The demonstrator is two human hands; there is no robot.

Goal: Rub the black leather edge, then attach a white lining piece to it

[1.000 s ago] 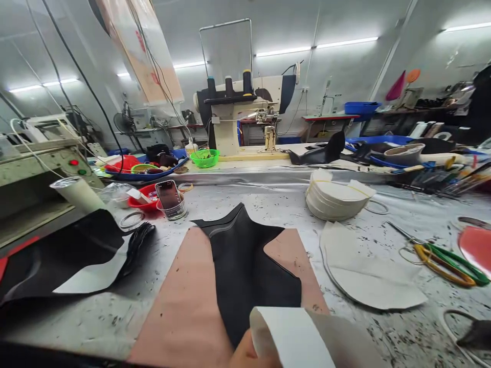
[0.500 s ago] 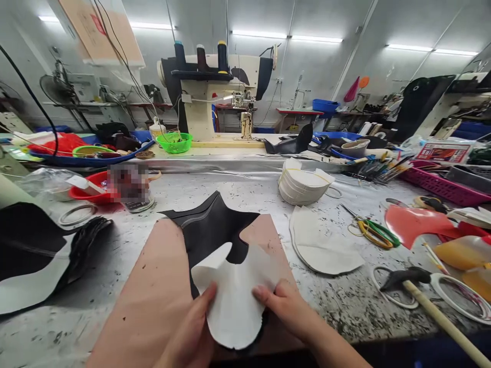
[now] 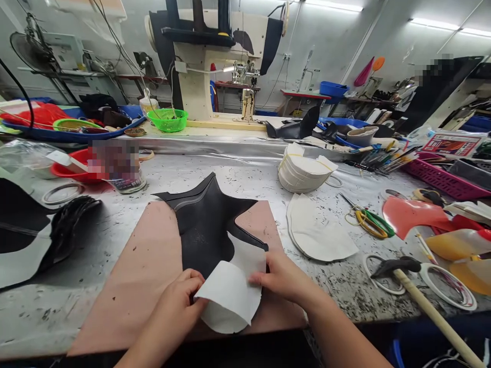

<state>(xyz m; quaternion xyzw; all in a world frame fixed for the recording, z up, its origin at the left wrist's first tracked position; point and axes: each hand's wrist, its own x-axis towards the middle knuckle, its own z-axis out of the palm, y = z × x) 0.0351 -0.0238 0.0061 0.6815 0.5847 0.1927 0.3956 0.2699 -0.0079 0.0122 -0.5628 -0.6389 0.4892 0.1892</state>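
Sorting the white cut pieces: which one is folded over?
The white piece pinched between both hands, lying on the black leather; the others lie flat or stacked.

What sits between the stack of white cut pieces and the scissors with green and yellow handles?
In the head view, between the stack of white cut pieces and the scissors lies bare speckled table, plus a thin ring beside the stack.

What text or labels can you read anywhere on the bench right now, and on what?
Nothing reads clearly.
Red and white box at the far right: printed lettering, too small to read.
Clear cup beside the red bowl: a dark label strip with pale characters, too blurred to read; the thing standing in it is pixelated.
White piece held by the left hand and right hand: no print visible.
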